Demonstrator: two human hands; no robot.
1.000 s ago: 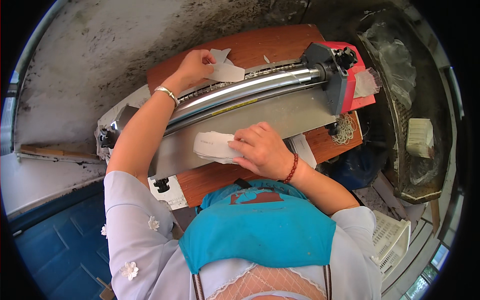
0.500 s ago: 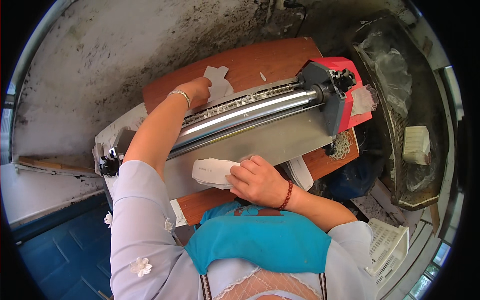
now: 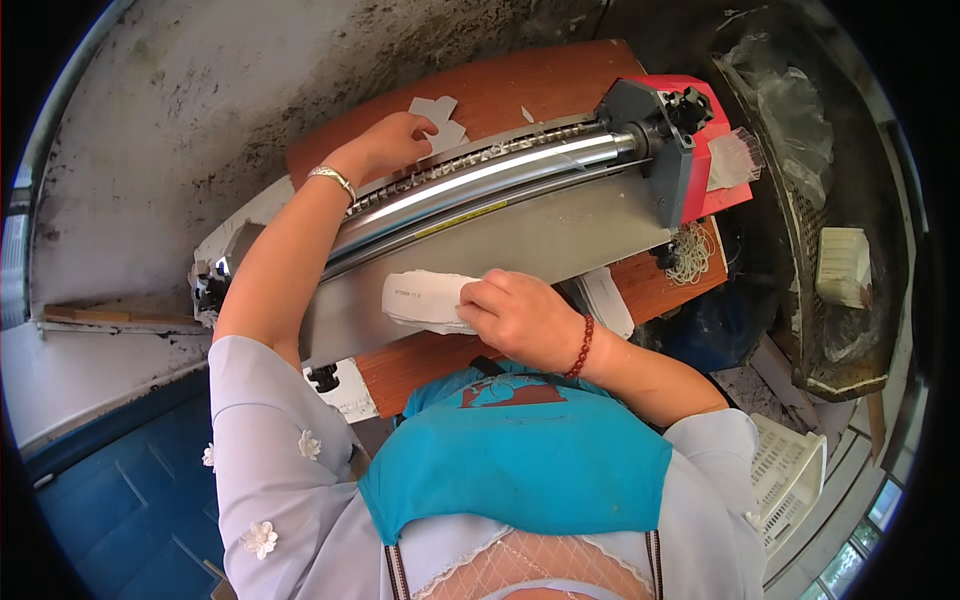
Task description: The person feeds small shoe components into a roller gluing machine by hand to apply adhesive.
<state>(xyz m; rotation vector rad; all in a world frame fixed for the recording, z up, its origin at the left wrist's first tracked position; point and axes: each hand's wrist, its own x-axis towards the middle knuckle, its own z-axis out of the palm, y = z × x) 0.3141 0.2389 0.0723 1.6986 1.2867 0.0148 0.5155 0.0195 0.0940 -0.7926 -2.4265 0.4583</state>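
Observation:
A long metal roller machine [image 3: 480, 215] with a shiny cylinder and a red and grey end housing lies across a brown wooden table [image 3: 520, 95]. My left hand [image 3: 395, 140] reaches over the rollers and rests on a pale cut paper piece [image 3: 440, 120] behind the machine. My right hand [image 3: 515, 315] holds a stack of white paper sheets [image 3: 425, 298] on the machine's flat grey feed plate, at its near edge.
More white sheets [image 3: 605, 300] lie at the table's front right beside a bundle of rubber bands [image 3: 690, 250]. A white block [image 3: 842, 265] sits in a dark tub on the right. A white slotted crate [image 3: 785, 475] stands lower right. The floor at left is rough concrete.
My left hand has drawn back slightly on the paper behind the rollers. My right hand with the sheet stack stays on the feed plate. The camera view shifted.

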